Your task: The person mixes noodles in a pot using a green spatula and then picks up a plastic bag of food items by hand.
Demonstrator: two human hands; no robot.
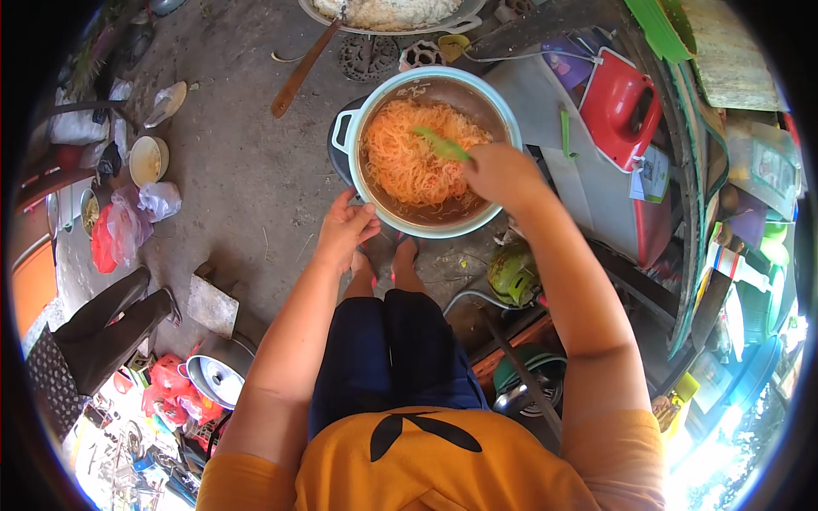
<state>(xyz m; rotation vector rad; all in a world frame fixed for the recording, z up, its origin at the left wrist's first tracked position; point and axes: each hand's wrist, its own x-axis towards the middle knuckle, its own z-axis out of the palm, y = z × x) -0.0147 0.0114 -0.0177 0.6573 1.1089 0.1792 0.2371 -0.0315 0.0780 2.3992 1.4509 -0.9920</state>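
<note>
A round pot with a pale blue rim (429,231) stands before me, holding orange-coloured thin noodles (409,160). My right hand (505,175) is closed around a green utensil (441,143), whose far end lies over the noodles; its hidden end is inside my fist. At the pot's near left edge, my left hand (348,225) grips the rim between thumb and fingers. The pot's white side handle (344,131) points left. Part of a dark round surface shows beneath the pot.
A large pan of white food (470,24) stands ahead, with a wooden-handled utensil (305,69). A red-handled appliance (617,102) lies right, a green gas cylinder (513,274) nearer me. Bags (128,223) and a bowl (149,161) are left. Another person's legs (115,326) show lower left.
</note>
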